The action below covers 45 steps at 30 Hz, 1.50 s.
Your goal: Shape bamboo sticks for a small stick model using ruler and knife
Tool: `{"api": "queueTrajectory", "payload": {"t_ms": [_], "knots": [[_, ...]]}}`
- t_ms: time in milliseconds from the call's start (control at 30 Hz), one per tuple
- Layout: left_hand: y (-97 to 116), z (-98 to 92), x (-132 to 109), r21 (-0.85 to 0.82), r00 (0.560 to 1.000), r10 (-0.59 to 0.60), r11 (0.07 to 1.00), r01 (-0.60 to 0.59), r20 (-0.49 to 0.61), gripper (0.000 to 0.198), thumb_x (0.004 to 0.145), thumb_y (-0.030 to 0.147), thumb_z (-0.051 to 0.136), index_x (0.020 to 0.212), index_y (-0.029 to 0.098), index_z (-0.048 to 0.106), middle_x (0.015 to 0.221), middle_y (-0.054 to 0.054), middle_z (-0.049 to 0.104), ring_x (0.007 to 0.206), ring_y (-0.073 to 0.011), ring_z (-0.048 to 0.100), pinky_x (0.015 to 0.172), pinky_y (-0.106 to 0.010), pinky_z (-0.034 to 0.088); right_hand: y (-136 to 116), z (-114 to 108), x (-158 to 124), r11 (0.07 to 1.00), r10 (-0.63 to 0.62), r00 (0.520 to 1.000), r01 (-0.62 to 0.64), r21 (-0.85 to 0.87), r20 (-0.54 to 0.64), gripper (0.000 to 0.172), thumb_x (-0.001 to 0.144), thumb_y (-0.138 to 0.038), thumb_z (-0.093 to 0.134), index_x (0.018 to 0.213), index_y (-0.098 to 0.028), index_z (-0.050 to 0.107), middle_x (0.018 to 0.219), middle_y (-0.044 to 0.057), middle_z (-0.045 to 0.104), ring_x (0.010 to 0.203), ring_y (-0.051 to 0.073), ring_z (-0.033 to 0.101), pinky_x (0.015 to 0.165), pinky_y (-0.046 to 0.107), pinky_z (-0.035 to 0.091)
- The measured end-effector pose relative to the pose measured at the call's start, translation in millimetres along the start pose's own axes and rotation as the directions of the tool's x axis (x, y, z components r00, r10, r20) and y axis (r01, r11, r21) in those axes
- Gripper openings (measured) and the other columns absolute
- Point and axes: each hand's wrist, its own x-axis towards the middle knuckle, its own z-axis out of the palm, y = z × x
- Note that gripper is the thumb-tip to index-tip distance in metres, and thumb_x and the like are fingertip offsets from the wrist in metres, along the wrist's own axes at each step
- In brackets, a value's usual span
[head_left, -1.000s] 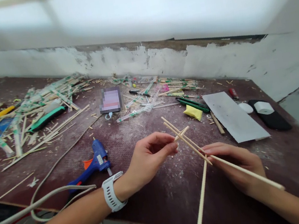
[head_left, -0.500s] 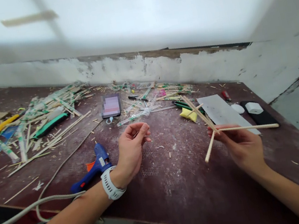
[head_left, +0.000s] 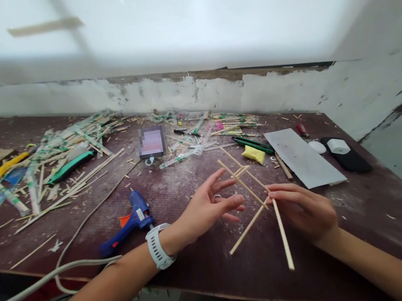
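Observation:
Joined wooden sticks form a small frame (head_left: 250, 222) in my right hand (head_left: 305, 207), whose fingers pinch it where several sticks meet. One stick points down toward me and another slants down to the left. My left hand (head_left: 213, 204) is just left of the frame, fingers apart, with nothing visible in it; the fingertips are close to the sticks, and I cannot tell if they touch. Left of my wrist, a blue glue gun (head_left: 135, 218) with an orange trigger lies on the tabletop.
Loose sticks and wrappers (head_left: 78, 135) pile up at the left, with a green-handled cutter (head_left: 70, 167) among them. A phone (head_left: 151, 142), yellow packet (head_left: 253, 154), white sheet (head_left: 304, 156) and black phone-like slab (head_left: 352, 158) lie farther back. A cable (head_left: 78, 227) crosses the left side.
My right hand has moved left and turned the stick frame, so its long stick now points toward me. My left hand has moved right toward the frame and spread its fingers.

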Motion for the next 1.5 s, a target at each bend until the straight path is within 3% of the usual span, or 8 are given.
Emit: {"api": "queueTrajectory", "payload": {"t_ms": [167, 300, 367, 467, 533, 733, 1067, 1500], "knots": [[-1, 1.9, 1, -0.083, 0.994, -0.071, 0.993, 0.078, 0.087, 0.078, 0.082, 0.024, 0.084, 0.149, 0.02, 0.044, 0.146, -0.025, 0.058, 0.073, -0.018, 0.077, 0.063, -0.03, 0.064, -9, 5, 0, 0.991, -0.131, 0.991, 0.131, 0.025, 0.016, 0.032, 0.087, -0.006, 0.073, 0.111, -0.026, 0.079, 0.105, 0.007, 0.082, 0.084, 0.018, 0.08, 0.073, 0.023, 0.066], [-2, 2.5, 2, -0.146, 0.994, -0.063, 0.986, 0.075, 0.087, 0.086, 0.082, 0.026, 0.086, 0.153, 0.021, 0.039, 0.123, -0.018, 0.074, 0.067, -0.0158, 0.076, 0.063, -0.027, 0.063, -12, 6, -3, 0.991, -0.109, 0.992, 0.104, 0.085, 0.058, 0.034, 0.088, -0.006, 0.071, 0.114, -0.027, 0.078, 0.108, 0.007, 0.081, 0.084, 0.018, 0.08, 0.074, 0.023, 0.066], [-3, 1.6, 3, -0.195, 0.996, -0.049, 0.979, 0.064, 0.081, 0.082, 0.08, 0.029, 0.088, 0.15, 0.02, 0.046, 0.105, -0.013, 0.079, 0.065, -0.0141, 0.075, 0.062, -0.024, 0.061, -14, 7, -2, 0.989, -0.101, 0.992, 0.093, 0.115, 0.069, 0.033, 0.089, -0.006, 0.071, 0.114, -0.026, 0.078, 0.108, 0.007, 0.081, 0.085, 0.019, 0.08, 0.074, 0.023, 0.067], [-8, 0.0, 6, -0.239, 0.997, -0.034, 0.97, 0.05, 0.07, 0.048, 0.077, 0.034, 0.09, 0.116, 0.012, 0.072, 0.085, -0.007, 0.079, 0.062, -0.0109, 0.071, 0.061, -0.02, 0.059, -17, 7, 0, 0.986, -0.112, 0.991, 0.101, 0.133, 0.074, 0.032, 0.088, -0.005, 0.071, 0.112, -0.025, 0.078, 0.106, 0.007, 0.081, 0.085, 0.018, 0.08, 0.074, 0.022, 0.066], [-11, -0.9, 7, -0.239, 0.997, -0.035, 0.97, 0.05, 0.068, 0.036, 0.077, 0.037, 0.09, 0.095, 0.01, 0.077, 0.079, -0.006, 0.077, 0.06, -0.0097, 0.07, 0.06, -0.019, 0.058, -18, 4, 0, 0.986, -0.115, 0.992, 0.106, 0.132, 0.06, 0.033, 0.088, -0.004, 0.071, 0.112, -0.024, 0.077, 0.106, 0.007, 0.081, 0.086, 0.018, 0.08, 0.075, 0.023, 0.066], [-7, -2.4, 8, -0.256, 0.999, 0.016, 0.966, -0.025, -0.037, 0.034, 0.073, 0.039, 0.092, 0.09, 0.012, 0.08, 0.08, -0.007, 0.079, 0.063, -0.0103, 0.072, 0.059, -0.017, 0.058, -6, -9, -5, 0.996, -0.054, 0.998, 0.054, 0.064, -0.015, 0.041, 0.085, 0.001, 0.071, 0.115, -0.027, 0.076, 0.113, 0.005, 0.08, 0.092, 0.02, 0.079, 0.078, 0.027, 0.067], [0, -3.8, 9, -0.254, 0.991, 0.021, 0.966, -0.053, -0.129, 0.039, 0.072, 0.042, 0.092, 0.094, 0.012, 0.08, 0.081, -0.006, 0.079, 0.061, -0.009, 0.072, 0.059, -0.015, 0.06, -1, -13, -6, 0.99, -0.009, 1.0, 0.009, 0.14, -0.003, 0.045, 0.085, 0.004, 0.068, 0.118, -0.026, 0.074, 0.114, 0.006, 0.078, 0.099, 0.02, 0.077, 0.084, 0.031, 0.064], [1, -7.6, 9, -0.23, 0.965, 0.087, 0.962, -0.146, -0.249, 0.036, 0.079, 0.039, 0.088, 0.102, 0.014, 0.076, 0.078, -0.003, 0.075, 0.062, -0.0102, 0.07, 0.061, -0.018, 0.06, -2, -10, -2, 0.967, 0.04, 0.997, -0.054, 0.248, 0.061, 0.033, 0.088, -0.004, 0.07, 0.11, -0.028, 0.077, 0.101, 0.005, 0.081, 0.094, 0.022, 0.079, 0.076, 0.031, 0.065]]}}
